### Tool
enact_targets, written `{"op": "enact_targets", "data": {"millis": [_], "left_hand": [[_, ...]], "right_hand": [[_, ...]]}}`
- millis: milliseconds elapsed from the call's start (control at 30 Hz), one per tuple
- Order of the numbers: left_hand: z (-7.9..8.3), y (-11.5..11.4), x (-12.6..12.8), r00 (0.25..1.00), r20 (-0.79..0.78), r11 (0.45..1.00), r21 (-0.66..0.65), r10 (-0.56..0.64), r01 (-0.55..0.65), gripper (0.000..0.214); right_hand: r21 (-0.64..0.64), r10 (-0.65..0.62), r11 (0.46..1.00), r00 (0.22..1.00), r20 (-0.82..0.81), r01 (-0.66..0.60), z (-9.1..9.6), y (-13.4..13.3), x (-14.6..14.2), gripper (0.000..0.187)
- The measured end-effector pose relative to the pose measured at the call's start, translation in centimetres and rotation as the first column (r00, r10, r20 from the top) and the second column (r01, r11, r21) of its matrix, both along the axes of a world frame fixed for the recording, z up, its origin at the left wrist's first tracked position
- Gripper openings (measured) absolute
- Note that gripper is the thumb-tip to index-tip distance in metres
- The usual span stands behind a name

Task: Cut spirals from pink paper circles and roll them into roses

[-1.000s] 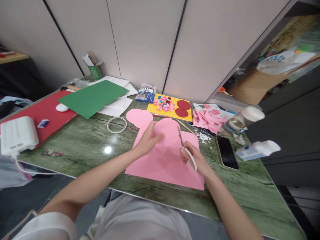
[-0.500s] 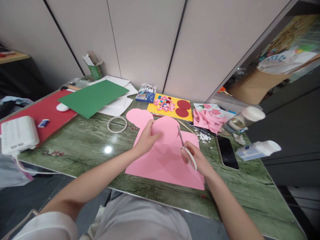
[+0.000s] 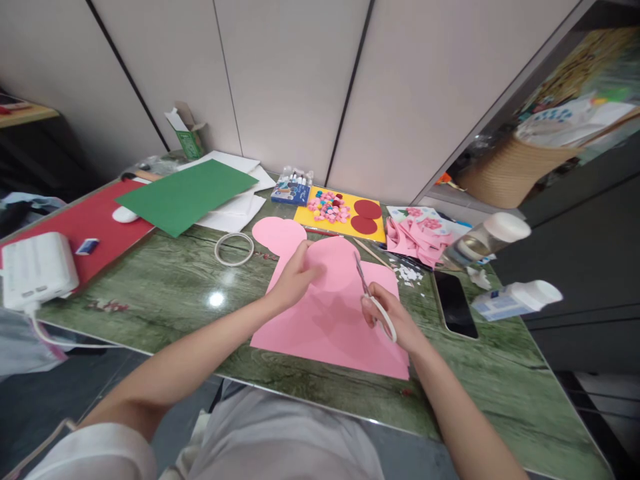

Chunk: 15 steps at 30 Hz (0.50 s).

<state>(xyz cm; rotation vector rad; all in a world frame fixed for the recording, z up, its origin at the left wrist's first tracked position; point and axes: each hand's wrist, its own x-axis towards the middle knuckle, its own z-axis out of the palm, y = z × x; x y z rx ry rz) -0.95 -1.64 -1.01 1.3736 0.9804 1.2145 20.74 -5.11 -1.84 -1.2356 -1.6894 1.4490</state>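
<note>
My left hand (image 3: 299, 277) pinches the left edge of a rounded pink paper cutout (image 3: 336, 261), held above a larger pink sheet (image 3: 320, 340). In my right hand (image 3: 386, 313) is a pair of scissors (image 3: 383, 320) with white handles. Its blades point up and away from me, close by the cutout's right edge; whether they touch the paper I cannot tell. Another rounded pink cutout (image 3: 277, 233) lies flat beyond my left hand. The larger sheet lies on the green table (image 3: 190, 320), under both hands.
Behind are a yellow sheet (image 3: 381, 233) with pompoms (image 3: 330, 208) and dark red ovals (image 3: 367, 209), and pink scraps (image 3: 420, 243). A phone (image 3: 455, 303) and bottles (image 3: 520, 299) stand right. A tape ring (image 3: 234, 249), green sheet (image 3: 187, 193) and white power bank (image 3: 40, 270) lie left.
The held cutout has tilted and shifted slightly downward, its right edge staying beside the blades. The scissors have turned a little in my right hand. My left hand keeps its grip.
</note>
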Motion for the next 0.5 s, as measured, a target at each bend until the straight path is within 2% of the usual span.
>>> {"op": "enact_targets", "data": {"millis": [267,500], "left_hand": [[-0.17,0.19,0.05,1.0,0.021,1.0,0.009,0.015,-0.015,0.025],[-0.47,0.58,-0.09,0.997,0.016,0.997,0.017,0.078,-0.079,0.022]], "right_hand": [[0.01,-0.003,1.0,1.0,-0.006,0.003,-0.34,0.07,0.07,0.023],[0.011,0.003,1.0,1.0,0.019,-0.003,-0.15,0.11,0.0,0.024]]}}
